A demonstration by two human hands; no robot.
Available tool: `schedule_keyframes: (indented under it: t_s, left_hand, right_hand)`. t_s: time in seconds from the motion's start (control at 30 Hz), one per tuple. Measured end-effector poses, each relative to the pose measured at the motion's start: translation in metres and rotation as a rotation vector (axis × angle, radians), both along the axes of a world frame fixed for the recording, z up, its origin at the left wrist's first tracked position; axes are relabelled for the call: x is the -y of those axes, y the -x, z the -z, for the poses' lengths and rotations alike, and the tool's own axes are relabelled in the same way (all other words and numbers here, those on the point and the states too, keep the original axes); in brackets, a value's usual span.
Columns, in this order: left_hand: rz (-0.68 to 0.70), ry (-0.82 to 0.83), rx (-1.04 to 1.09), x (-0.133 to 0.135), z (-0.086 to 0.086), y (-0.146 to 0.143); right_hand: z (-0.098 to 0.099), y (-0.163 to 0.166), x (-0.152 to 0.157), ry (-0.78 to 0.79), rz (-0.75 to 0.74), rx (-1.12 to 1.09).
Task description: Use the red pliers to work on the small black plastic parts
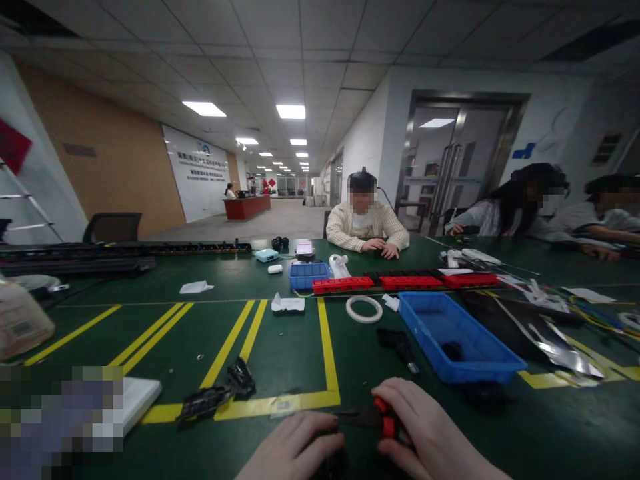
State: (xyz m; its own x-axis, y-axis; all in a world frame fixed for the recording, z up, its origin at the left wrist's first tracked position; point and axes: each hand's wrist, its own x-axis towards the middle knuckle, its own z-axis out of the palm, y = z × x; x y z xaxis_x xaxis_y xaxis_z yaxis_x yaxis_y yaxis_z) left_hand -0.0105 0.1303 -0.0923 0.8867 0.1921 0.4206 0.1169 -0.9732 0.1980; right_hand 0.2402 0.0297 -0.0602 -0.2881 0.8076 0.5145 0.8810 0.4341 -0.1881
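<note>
My right hand [420, 423] grips red-handled pliers [385, 423] at the front of the table. Their thin dark jaws point left, with the tip beside the fingertips of my left hand [303, 443]. The fingers of my left hand are curled down over something dark that they mostly hide, so I cannot make it out. Left of my hands lie two crumpled-looking black parts [205, 402] on the yellow tape. Beyond my right hand rests a black tool [397, 343] with a metal tip.
A blue bin [450, 373] with a dark item inside stands to the right. Further back are a roll of white tape [364, 310], red strip-like parts [413, 283] and a small blue basket [309, 275]. A person [367, 220] sits opposite; others sit at the right.
</note>
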Motion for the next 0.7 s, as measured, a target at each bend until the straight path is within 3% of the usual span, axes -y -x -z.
schedule_keyframes:
  t_s: [0.07, 0.13, 0.17, 0.27, 0.33, 0.53, 0.7]
  left_hand:
    - [-0.040, 0.049, -0.034, 0.003, 0.002, 0.001]
    - [-0.083, 0.146, -0.055, 0.010, -0.009, 0.004]
    - [-0.050, 0.201, -0.099, 0.015, -0.017, 0.005]
    - [-0.122, 0.370, -0.208, 0.025, -0.043, 0.008]
    - [-0.146, 0.409, -0.211, 0.029, -0.051, 0.008]
    - [-0.104, 0.382, -0.193, 0.032, -0.044, 0.007]
    - [-0.146, 0.455, -0.208, 0.035, -0.053, 0.008]
  right_hand:
    - [0.008, -0.001, 0.001, -0.048, -0.015, 0.050]
    - [0.010, -0.001, 0.003, -0.077, -0.025, 0.087]
    - [0.008, 0.000, 0.004, -0.090, -0.033, 0.095]
    - [-0.004, 0.005, 0.005, -0.078, -0.058, 0.087]
    - [-0.013, 0.008, 0.005, -0.021, -0.084, 0.105]
    - [-0.015, 0.011, 0.006, -0.020, -0.087, 0.097]
    - [-0.012, 0.008, 0.008, -0.038, -0.149, 0.115]
